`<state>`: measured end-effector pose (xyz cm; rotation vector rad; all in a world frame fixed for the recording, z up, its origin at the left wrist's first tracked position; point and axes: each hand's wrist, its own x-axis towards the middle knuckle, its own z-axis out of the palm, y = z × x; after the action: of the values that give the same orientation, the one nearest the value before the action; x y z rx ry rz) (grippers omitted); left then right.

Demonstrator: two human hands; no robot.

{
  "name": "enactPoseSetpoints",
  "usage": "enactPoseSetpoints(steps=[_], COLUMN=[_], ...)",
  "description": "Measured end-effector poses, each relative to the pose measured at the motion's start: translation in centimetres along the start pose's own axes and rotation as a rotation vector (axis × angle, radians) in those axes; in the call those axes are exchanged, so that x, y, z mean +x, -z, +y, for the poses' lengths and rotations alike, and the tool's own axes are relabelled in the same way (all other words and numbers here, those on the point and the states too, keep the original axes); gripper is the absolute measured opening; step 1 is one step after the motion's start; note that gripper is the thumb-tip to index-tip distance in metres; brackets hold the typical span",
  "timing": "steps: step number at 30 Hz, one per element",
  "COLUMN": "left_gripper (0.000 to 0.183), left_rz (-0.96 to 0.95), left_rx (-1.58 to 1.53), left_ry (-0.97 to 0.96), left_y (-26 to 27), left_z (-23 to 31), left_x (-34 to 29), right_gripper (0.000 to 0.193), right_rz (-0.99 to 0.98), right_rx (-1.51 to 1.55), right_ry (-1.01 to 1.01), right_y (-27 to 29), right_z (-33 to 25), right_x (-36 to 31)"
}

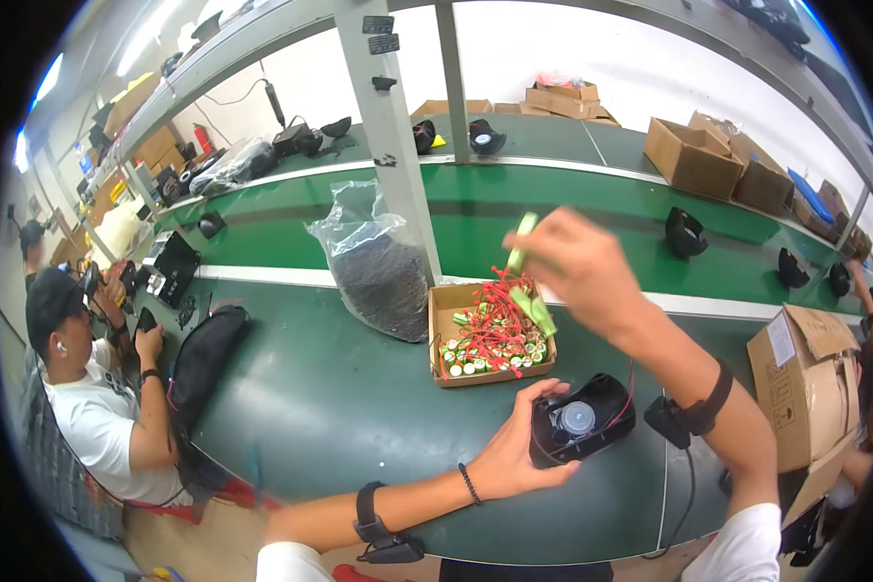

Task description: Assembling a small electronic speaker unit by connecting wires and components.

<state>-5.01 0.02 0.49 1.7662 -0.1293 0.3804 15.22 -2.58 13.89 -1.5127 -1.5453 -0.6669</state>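
My left hand [516, 454] is closed around the near-left edge of an open black speaker housing [603, 427]. A round silver-grey speaker driver [578, 418] sits inside it, and a thin red wire rises from its right side. Above a small cardboard box [495, 376], my right hand [587, 270] pinches a green battery [526, 229] between thumb and fingers. The box holds several green batteries with tangled red wires [502, 310]. Another green battery pack [535, 312] stands tilted just below my right hand; whether it hangs from the hand or rests on the pile, I cannot tell.
A clear bag of black material [373, 267] leans by the metal post [390, 126]. Behind runs a green conveyor [553, 221] carrying black housings [686, 233]. Large cartons [803, 378] stand at the right. On the left a co-worker [97, 388] sits beside a black pouch [204, 364].
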Motion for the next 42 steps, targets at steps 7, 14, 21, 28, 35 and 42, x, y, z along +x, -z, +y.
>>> enactPoseSetpoints(steps=[7,14,21,28,35,42], left_gripper=[0.105,0.105,0.107,0.108,0.103,0.108], left_rz=[0.024,0.035,0.018,0.051,0.028,-0.02], left_rx=[0.002,-0.007,-0.049,-0.02,-0.054,-0.02], left_ry=[0.007,-0.023,0.034,0.019,0.054,0.017], left_y=[-0.1,-0.2,-0.3,-0.5,0.0,-0.2], left_z=[0.0,-0.3,-0.2,-0.7,0.0,0.0], left_x=[-0.1,0.1,-0.1,0.0,0.2,0.1], right_gripper=[0.02,0.015,0.019,0.032,0.025,0.025], right_rz=[0.162,0.101,-0.004,0.313,0.021,-0.052], right_rx=[0.008,0.085,0.112,0.629,0.618,0.559], right_ry=[-0.188,-0.302,-0.258,-0.611,-0.639,-0.581], right_y=[1.9,2.4,3.2,7.2,6.3,6.1], right_z=[-1.6,-0.7,-0.7,-3.3,-7.5,-8.1], right_x=[1.9,0.2,-2.7,-4.7,-14.8,-17.2])
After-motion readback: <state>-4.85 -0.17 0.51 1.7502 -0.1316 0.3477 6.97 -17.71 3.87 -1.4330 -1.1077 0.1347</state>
